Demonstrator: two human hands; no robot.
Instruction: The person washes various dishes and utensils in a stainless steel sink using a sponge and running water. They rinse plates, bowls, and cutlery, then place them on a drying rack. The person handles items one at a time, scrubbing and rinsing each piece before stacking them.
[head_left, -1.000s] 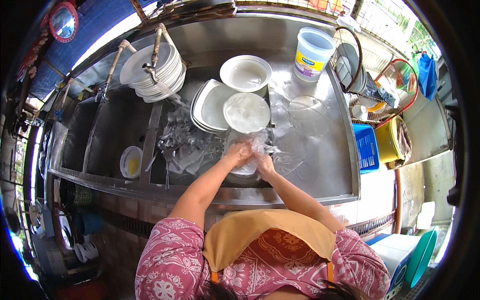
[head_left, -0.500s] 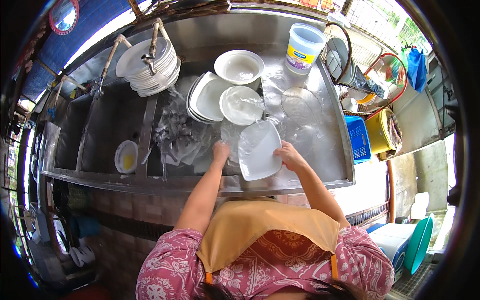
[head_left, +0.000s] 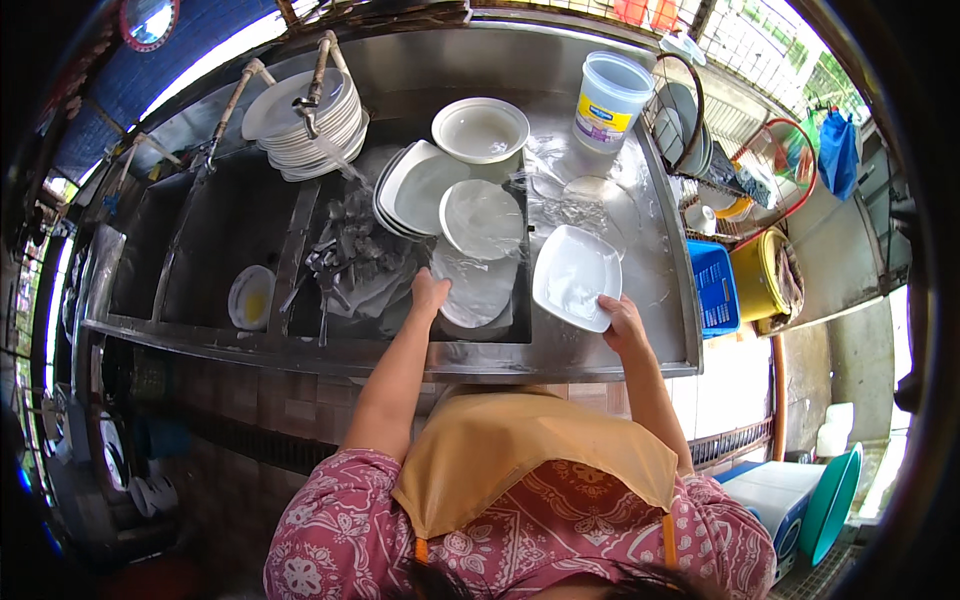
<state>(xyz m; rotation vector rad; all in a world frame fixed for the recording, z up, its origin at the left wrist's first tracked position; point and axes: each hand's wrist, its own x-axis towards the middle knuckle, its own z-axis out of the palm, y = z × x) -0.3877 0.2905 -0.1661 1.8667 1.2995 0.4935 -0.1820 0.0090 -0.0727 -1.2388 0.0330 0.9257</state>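
My right hand [head_left: 624,324] grips the near right corner of a wet white square plate [head_left: 577,276], thumb on top. This plate is over the steel drainboard [head_left: 650,300] on the right of the sink. At the left rim of a white round plate [head_left: 476,292] in the basin, my left hand [head_left: 430,292] has its fingers closed on the edge. A round bowl [head_left: 482,217] lies just beyond that plate. Behind it are a stack of squarish dishes [head_left: 417,190] and a larger white bowl [head_left: 480,131]. Cutlery [head_left: 352,250] lies heaped in the basin, left of my left hand.
Water runs from a tap [head_left: 306,112] beside a tall plate stack [head_left: 310,120]. A bowl with yellow residue [head_left: 252,298] sits in the left basin. On the drainboard's far side stands a clear bucket [head_left: 608,100]. A dish rack [head_left: 685,130] and blue basket [head_left: 712,288] are at the right.
The square plate has moved right in my right hand, from over the basin to the drainboard. My left hand has shifted slightly left and up to the round plate, which is now uncovered.
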